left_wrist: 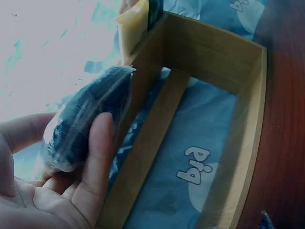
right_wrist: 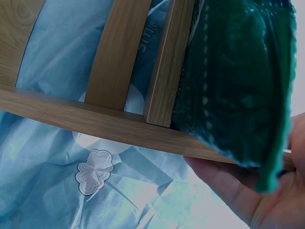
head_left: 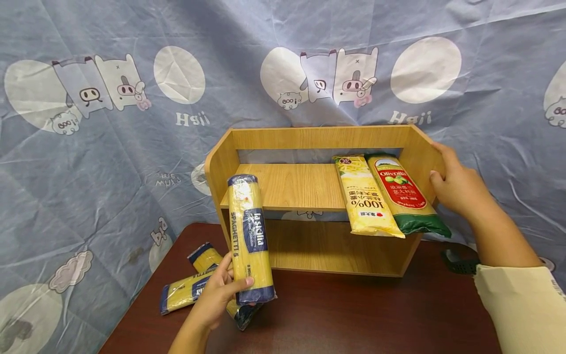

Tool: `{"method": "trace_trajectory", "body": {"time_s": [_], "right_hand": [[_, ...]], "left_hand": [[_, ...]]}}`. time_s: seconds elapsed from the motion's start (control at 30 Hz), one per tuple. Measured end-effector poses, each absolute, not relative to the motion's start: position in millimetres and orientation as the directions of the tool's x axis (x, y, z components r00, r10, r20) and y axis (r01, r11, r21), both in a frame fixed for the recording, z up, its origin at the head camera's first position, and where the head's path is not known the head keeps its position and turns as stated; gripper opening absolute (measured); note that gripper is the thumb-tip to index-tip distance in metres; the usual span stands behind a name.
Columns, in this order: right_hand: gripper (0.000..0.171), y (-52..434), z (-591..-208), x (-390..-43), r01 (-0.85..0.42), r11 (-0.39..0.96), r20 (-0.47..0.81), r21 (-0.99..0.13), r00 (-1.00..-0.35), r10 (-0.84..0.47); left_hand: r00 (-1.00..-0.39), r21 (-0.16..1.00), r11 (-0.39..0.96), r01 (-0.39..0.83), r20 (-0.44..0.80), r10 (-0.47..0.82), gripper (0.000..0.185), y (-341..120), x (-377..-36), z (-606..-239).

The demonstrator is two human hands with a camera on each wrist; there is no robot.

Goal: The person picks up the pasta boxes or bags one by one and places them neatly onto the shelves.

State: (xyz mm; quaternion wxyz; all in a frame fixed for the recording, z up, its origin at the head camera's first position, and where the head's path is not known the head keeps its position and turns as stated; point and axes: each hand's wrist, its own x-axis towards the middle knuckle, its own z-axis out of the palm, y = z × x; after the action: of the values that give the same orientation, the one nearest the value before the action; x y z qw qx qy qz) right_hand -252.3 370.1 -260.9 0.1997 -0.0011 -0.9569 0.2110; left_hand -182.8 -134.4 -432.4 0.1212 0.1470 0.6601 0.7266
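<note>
My left hand (head_left: 221,290) grips the lower end of a blue and yellow spaghetti pack (head_left: 249,236), held upright in front of the left side of a wooden shelf unit (head_left: 309,189). In the left wrist view my fingers (left_wrist: 95,157) curl round the pack's dark end (left_wrist: 86,121). My right hand (head_left: 455,184) holds the shelf's right side panel, thumb on its front edge. On the upper shelf lie a yellow pasta pack (head_left: 364,196) and a green and red pasta pack (head_left: 404,194). The right wrist view shows that green pack (right_wrist: 238,86) overhanging the shelf edge.
Two more blue and yellow spaghetti packs (head_left: 190,285) lie on the dark red table (head_left: 353,314) at the left. A black item (head_left: 457,263) sits by the shelf's right foot. A blue cartoon-print cloth (head_left: 110,147) hangs behind.
</note>
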Motion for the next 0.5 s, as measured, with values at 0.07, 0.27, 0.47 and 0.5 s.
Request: {"method": "trace_trajectory", "body": {"time_s": [0.07,0.27,0.47,0.5], "right_hand": [[0.068,371,-260,-252,-0.079,0.911,0.380,-0.404,-0.921,0.089],[0.068,371,-260,-253,-0.073,0.912,0.379,-0.404,-0.921,0.094],[0.068,370,-261,-253,-0.083,0.913,0.388,-0.400,-0.918,0.087],[0.068,370,-261,-252,-0.082,0.912,0.388,-0.401,-0.917,0.088]], "left_hand": [[-0.922,0.992,-0.119,0.027,0.071,0.381,0.071,-135,-184,-429],[-0.907,0.983,-0.181,0.039,0.111,0.406,0.067,-134,-188,-421],[-0.896,0.976,-0.219,0.021,0.115,0.429,0.071,-134,-191,-411],[-0.895,0.974,-0.228,0.018,0.117,0.430,0.071,-134,-191,-410]]}}
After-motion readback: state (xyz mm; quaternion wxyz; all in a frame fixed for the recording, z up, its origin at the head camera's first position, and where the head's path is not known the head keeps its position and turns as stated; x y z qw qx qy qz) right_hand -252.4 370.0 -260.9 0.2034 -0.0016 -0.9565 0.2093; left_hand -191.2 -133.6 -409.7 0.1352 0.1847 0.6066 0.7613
